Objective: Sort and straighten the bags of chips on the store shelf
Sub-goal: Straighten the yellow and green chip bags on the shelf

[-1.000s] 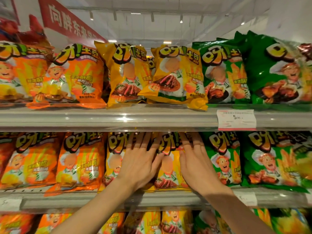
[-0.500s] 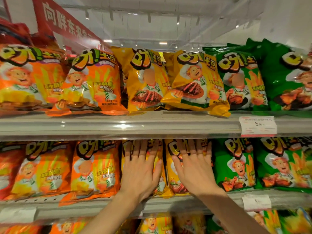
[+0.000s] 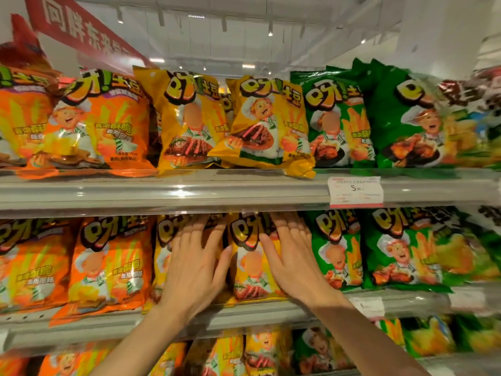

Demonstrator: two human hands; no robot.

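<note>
Two yellow chip bags stand upright on the middle shelf [image 3: 244,318]. My left hand [image 3: 196,264] lies flat with spread fingers on the left yellow bag [image 3: 164,256]. My right hand [image 3: 291,260] presses flat on the right yellow bag [image 3: 249,270]; its fingertips reach up under the shelf above. Neither hand grips a bag. On the upper shelf [image 3: 189,191] one yellow bag [image 3: 267,126] leans tilted over its neighbour [image 3: 189,120], and its lower corner hangs past the shelf edge.
Orange bags [image 3: 108,264] fill the left of both shelves and green bags [image 3: 401,248] the right. A white price tag [image 3: 355,191] is clipped to the upper shelf rail. More bags show on the bottom shelf. A red banner [image 3: 81,25] hangs at the top left.
The view has tilted upward, so the shelves sit lower in frame. Both hands stay flat on the two yellow bags, which now stand more upright and closer together.
</note>
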